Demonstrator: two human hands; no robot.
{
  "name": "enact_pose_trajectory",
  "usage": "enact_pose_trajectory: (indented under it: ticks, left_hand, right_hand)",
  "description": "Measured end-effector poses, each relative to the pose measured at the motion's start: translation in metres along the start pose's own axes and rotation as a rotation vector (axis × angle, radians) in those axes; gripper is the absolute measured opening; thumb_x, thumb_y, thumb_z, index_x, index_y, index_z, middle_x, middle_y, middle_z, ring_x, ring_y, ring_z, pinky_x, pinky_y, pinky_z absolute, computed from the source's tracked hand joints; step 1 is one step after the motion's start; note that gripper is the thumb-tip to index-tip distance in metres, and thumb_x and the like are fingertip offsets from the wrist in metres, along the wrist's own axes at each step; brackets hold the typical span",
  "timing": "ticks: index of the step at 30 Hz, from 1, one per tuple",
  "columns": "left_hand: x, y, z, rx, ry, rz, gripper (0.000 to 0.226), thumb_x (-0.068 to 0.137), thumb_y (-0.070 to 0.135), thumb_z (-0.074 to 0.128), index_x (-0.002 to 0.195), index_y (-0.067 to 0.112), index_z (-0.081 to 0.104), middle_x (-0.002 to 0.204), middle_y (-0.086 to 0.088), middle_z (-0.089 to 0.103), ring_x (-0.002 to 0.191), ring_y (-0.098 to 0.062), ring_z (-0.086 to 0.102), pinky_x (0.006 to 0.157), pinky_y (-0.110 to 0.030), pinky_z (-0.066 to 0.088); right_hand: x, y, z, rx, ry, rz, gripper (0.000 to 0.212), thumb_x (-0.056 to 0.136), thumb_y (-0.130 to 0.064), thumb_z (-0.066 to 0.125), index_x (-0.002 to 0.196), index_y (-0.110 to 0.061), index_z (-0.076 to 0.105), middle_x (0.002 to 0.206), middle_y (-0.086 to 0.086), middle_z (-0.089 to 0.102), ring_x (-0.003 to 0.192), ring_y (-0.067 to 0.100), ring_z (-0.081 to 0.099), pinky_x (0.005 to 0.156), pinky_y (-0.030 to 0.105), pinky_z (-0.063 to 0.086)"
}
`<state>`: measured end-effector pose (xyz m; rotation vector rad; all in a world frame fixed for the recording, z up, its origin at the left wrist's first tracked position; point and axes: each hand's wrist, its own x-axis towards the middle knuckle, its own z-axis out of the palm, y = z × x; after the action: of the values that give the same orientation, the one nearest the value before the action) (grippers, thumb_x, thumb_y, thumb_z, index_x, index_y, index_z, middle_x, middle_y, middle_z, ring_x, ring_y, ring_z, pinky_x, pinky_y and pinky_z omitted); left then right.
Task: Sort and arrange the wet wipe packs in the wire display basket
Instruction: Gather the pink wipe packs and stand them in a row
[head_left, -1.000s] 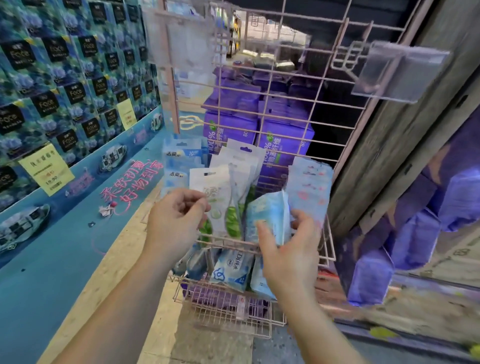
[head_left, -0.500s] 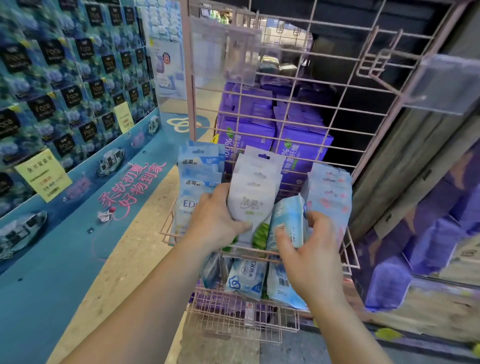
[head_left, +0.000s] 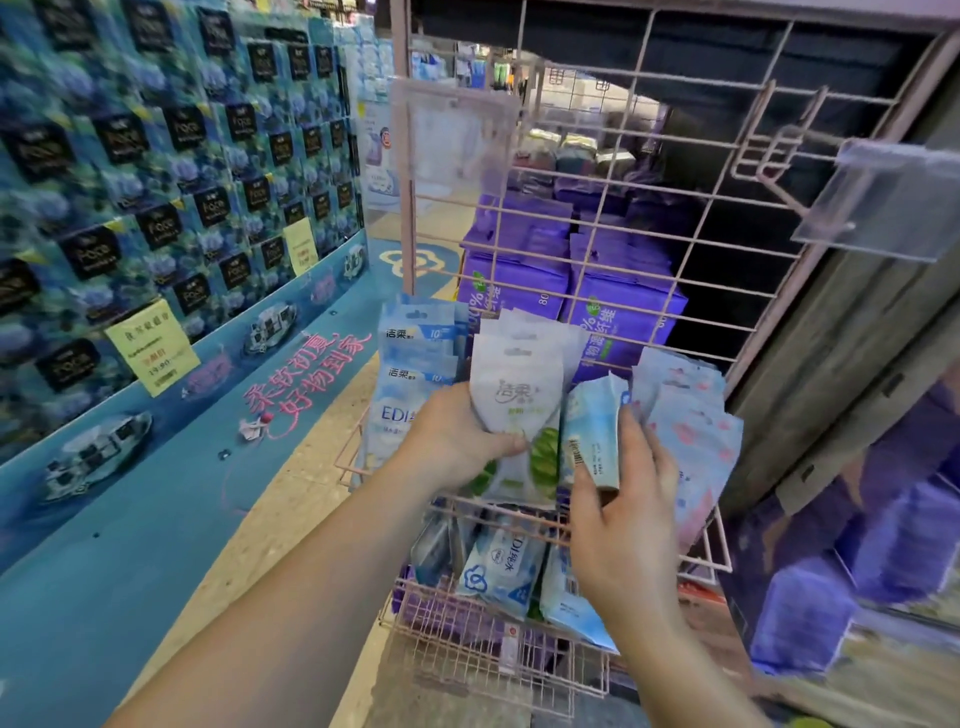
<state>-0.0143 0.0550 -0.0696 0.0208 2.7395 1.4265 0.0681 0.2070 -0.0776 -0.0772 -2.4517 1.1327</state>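
Note:
A pink wire display basket (head_left: 719, 545) hangs on a wire grid panel and holds upright wet wipe packs. My left hand (head_left: 452, 436) grips the white pack with green leaves (head_left: 519, 400) in the middle row. My right hand (head_left: 623, 525) holds a light blue pack (head_left: 592, 431) turned edge-on beside it. Blue packs (head_left: 410, 364) stand at the left, and pale packs with pink flowers (head_left: 691, 431) stand at the right. A lower wire basket (head_left: 493, 644) holds more blue packs (head_left: 501, 566) lying loosely.
Purple tissue bundles (head_left: 618, 312) are stacked behind the grid. A clear plastic label holder (head_left: 883, 208) juts out from a hook at the upper right. A wall of blue boxed goods (head_left: 156, 182) with yellow price tags fills the left. A wooden post (head_left: 831, 389) stands right of the basket.
My left hand slid right from the basket's left side and closed on the white green-leaf pack. My right hand kept its blue pack, which now stands more upright. The view moved closer.

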Motion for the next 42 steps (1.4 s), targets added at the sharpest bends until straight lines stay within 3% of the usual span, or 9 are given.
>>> enact_pose_trajectory:
  ticks: [3,5,15,20,27,31,35,39,42]
  left_hand:
    - [-0.003,-0.004,0.006,0.157,-0.063,0.006,0.047,0.071,0.032,0.080,0.113,0.019,0.063,0.114,0.000,0.069,0.104,-0.020,0.063,0.084,-0.027,0.047]
    - [-0.004,-0.006,0.005,0.161,-0.058,0.024,0.053,0.073,0.029,0.079,0.120,0.022,0.055,0.117,0.001,0.067,0.108,-0.020,0.061,0.082,-0.024,0.042]
    - [-0.009,-0.007,0.006,0.079,0.126,0.003,0.088,0.069,0.024,0.082,0.140,0.024,0.030,0.120,-0.002,0.065,0.112,-0.024,0.059,0.086,-0.029,0.044]
    - [-0.031,-0.001,0.018,0.090,0.290,-0.028,0.107,0.074,0.027,0.079,0.152,0.015,0.007,0.135,-0.007,0.057,0.123,-0.026,0.053,0.092,-0.031,0.041]
    - [-0.044,0.001,0.021,0.173,0.261,0.014,0.077,0.078,0.023,0.075,0.143,0.019,0.034,0.132,-0.003,0.059,0.121,-0.024,0.054,0.091,-0.027,0.042]
    - [-0.053,-0.007,0.013,0.156,0.277,0.011,0.085,0.080,0.027,0.075,0.148,0.019,0.026,0.143,-0.003,0.047,0.129,-0.023,0.046,0.103,-0.037,0.041]
    - [-0.053,-0.020,0.009,0.105,0.298,0.117,0.055,0.082,0.023,0.071,0.130,0.034,0.045,0.130,0.004,0.055,0.107,-0.013,0.054,0.087,-0.031,0.043]
    - [-0.036,-0.032,-0.003,0.047,0.190,0.228,0.054,0.081,0.026,0.071,0.129,0.032,0.047,0.127,0.004,0.057,0.112,-0.015,0.056,0.096,-0.045,0.049]
    - [-0.025,-0.040,-0.016,-0.029,0.128,0.258,0.057,0.080,0.026,0.072,0.132,0.027,0.048,0.127,0.000,0.057,0.110,-0.017,0.060,0.094,-0.046,0.051]
  right_hand:
    - [-0.001,0.007,-0.004,-0.186,-0.088,-0.052,0.062,0.088,-0.029,0.061,0.144,-0.023,0.035,0.142,0.005,0.040,0.122,0.021,0.049,0.096,0.020,0.036]
    - [-0.001,0.012,-0.008,-0.324,-0.059,-0.073,0.060,0.082,-0.043,0.065,0.136,-0.023,0.045,0.127,0.004,0.055,0.108,0.028,0.058,0.085,0.037,0.045]
    - [-0.011,0.020,-0.003,-0.147,-0.012,-0.094,0.025,0.080,-0.022,0.072,0.091,-0.010,0.054,0.093,-0.001,0.046,0.073,0.005,0.031,0.061,0.022,0.024]
    - [-0.016,0.027,-0.008,-0.103,-0.112,-0.170,0.013,0.083,-0.019,0.066,0.082,-0.014,0.055,0.094,0.003,0.051,0.077,0.019,0.054,0.063,0.029,0.037]
    - [-0.017,0.042,-0.025,-0.188,-0.124,-0.335,0.019,0.079,-0.030,0.065,0.067,-0.022,0.052,0.077,-0.005,0.054,0.070,0.019,0.055,0.066,0.029,0.036]
    - [-0.008,0.052,-0.049,-0.086,0.194,-0.010,0.040,0.072,-0.049,0.058,0.099,-0.019,0.062,0.094,0.000,0.063,0.096,0.028,0.060,0.084,0.041,0.040]
    - [0.026,0.054,-0.046,-0.220,0.188,0.285,0.100,0.064,-0.057,0.074,0.145,-0.021,0.027,0.135,0.013,0.054,0.123,0.035,0.050,0.101,0.050,0.035]
    - [0.036,0.044,-0.018,-0.345,0.159,0.339,0.118,0.062,-0.062,0.072,0.150,-0.034,-0.001,0.136,0.013,0.048,0.129,0.030,0.044,0.111,0.052,0.019]
    - [0.034,0.034,-0.002,-0.258,0.215,0.266,0.112,0.067,-0.037,0.076,0.151,-0.035,0.001,0.129,0.016,0.044,0.116,0.035,0.052,0.102,0.040,0.036]
